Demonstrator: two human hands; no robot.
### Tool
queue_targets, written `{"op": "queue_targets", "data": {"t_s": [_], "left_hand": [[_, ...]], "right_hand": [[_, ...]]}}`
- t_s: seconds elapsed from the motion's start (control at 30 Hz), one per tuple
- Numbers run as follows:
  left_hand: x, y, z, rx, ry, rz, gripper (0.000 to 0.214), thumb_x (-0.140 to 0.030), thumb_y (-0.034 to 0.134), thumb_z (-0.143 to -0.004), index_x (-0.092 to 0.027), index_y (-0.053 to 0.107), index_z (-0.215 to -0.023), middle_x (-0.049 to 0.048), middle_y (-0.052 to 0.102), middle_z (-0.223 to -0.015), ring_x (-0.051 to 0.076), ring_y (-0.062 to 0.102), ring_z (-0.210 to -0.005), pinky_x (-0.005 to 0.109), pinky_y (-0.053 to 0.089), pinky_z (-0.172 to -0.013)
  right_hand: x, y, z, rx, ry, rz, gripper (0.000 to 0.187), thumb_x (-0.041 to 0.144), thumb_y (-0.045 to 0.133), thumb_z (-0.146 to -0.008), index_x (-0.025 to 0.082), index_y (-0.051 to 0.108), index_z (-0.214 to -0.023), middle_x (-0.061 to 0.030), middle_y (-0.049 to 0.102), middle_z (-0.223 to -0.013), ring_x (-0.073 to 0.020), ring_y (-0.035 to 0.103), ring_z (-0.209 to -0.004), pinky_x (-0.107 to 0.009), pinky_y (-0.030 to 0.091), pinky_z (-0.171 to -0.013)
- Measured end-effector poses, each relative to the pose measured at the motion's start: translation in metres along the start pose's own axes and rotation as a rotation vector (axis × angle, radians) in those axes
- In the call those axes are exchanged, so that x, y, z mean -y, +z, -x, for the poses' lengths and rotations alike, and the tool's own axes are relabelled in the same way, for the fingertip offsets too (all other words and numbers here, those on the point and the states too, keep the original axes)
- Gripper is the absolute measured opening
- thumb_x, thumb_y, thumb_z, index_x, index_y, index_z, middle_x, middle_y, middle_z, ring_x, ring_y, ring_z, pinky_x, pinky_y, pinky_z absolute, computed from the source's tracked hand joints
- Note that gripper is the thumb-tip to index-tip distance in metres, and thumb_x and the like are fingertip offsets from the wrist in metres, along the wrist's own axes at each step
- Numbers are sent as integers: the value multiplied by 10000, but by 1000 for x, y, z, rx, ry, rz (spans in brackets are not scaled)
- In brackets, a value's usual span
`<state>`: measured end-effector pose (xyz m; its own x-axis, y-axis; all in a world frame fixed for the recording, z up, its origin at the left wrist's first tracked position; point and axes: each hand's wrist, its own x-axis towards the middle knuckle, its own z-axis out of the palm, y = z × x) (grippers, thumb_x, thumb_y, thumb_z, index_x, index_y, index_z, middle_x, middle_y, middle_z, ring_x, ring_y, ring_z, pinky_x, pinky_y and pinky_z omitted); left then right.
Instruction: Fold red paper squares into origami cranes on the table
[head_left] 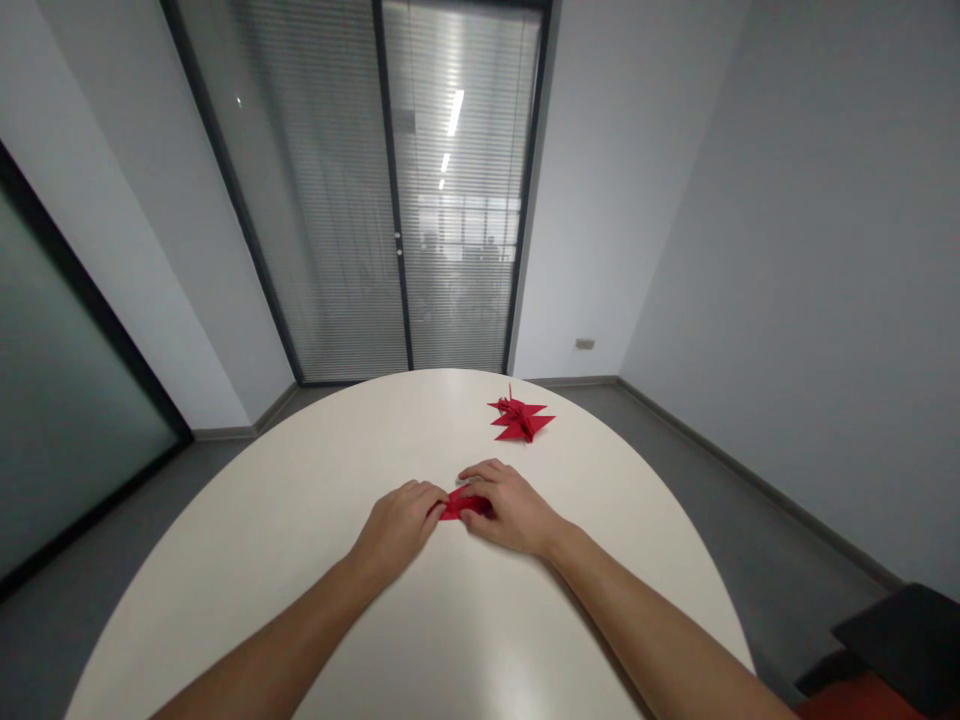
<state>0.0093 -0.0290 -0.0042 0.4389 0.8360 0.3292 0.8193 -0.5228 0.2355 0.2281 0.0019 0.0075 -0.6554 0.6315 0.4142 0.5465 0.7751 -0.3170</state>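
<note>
A small piece of folded red paper [452, 508] lies on the white round table [300, 560], between my two hands. My left hand [405, 520] pinches its left end with thumb and fingers. Over the right part curls my right hand [514, 507], its thumb and fingers on the paper and hiding some of it. Farther back, slightly to the right, several red origami cranes [523, 420] sit close together with pointed wings.
The table's curved far edge reaches toward a glass partition with blinds [457, 300]. White walls rise on both sides. A dark chair with an orange-red seat [862, 695] stands at the lower right.
</note>
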Motion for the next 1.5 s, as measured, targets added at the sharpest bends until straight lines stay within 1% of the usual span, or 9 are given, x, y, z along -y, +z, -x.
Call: {"op": "queue_targets", "data": {"t_s": [0.27, 0.57, 0.83, 1.03, 1.13, 1.27, 1.37, 1.43, 1.5], "left_hand": [[-4, -4, -2, 20, -23, -50, 123, -147, 556, -950, -210, 661, -958, 23, 711, -918, 211, 639, -871, 320, 461, -781], [-8, -6, -2, 37, -30, -115, 125, -162, 534, -959, -195, 647, -918, 42, 700, -896, 222, 639, -857, 326, 463, -755], [-10, -6, -2, 63, -14, -105, 140, -152, 516, -958, -201, 647, -959, 39, 701, -935, 225, 636, -892, 329, 470, -775], [2, -15, 2, 139, 77, 6, 236, -53, 484, -920, -212, 657, -936, 14, 703, -935, 194, 626, -909, 297, 469, -802], [6, -22, 4, 163, 128, 36, 239, -69, 488, -929, -216, 676, -943, 12, 717, -972, 191, 626, -932, 299, 478, -831], [2, -29, 7, 192, 186, -20, 282, -110, 493, -934, -232, 716, -1056, 37, 733, -1111, 223, 648, -1023, 356, 486, -920], [-9, -29, 12, 188, 130, -84, 360, -90, 480, -895, -210, 700, -1154, 80, 726, -1166, 253, 674, -1035, 396, 507, -931], [-16, -25, 15, 166, 86, -96, 371, -143, 440, -938, -205, 663, -1228, 100, 702, -1234, 263, 680, -1049, 415, 519, -928], [-20, -19, 18, 129, 53, -94, 390, -224, 446, -963, -178, 606, -1317, 146, 641, -1339, 298, 637, -1168, 460, 504, -972]], "right_hand": [[-2, 1, -3, 32, 15, 61, 173, 247, 582, -966, 239, 748, -1013, -30, 755, -940, -195, 623, -922, -334, 408, -841], [4, 5, -5, 21, 38, 93, 124, 252, 665, -904, 226, 726, -1008, -31, 754, -936, -205, 643, -904, -324, 398, -826], [7, 4, -6, 92, 20, 184, 120, 216, 564, -971, 193, 681, -982, -39, 739, -912, -174, 654, -833, -305, 401, -805], [6, 0, -5, 128, -51, 219, 98, 207, 580, -955, 191, 676, -941, -41, 726, -899, -183, 646, -853, -302, 403, -777], [4, -5, -4, 144, -100, 171, 124, 179, 573, -939, 200, 695, -946, -41, 728, -922, -180, 643, -876, -297, 420, -801], [0, -13, 0, 169, -159, 68, 246, 123, 566, -886, 229, 736, -1027, -40, 741, -1021, -185, 646, -968, -303, 441, -890], [-1, -17, 2, 168, -153, 19, 296, 124, 565, -849, 236, 754, -1048, -47, 743, -1066, -199, 651, -979, -314, 455, -906], [0, -19, 3, 168, -131, -6, 276, 138, 570, -835, 230, 766, -1006, -53, 750, -1036, -210, 656, -951, -319, 465, -893], [2, -21, 3, 183, -117, -27, 236, 149, 574, -825, 226, 770, -932, -49, 756, -939, -211, 656, -891, -321, 469, -882]]}}
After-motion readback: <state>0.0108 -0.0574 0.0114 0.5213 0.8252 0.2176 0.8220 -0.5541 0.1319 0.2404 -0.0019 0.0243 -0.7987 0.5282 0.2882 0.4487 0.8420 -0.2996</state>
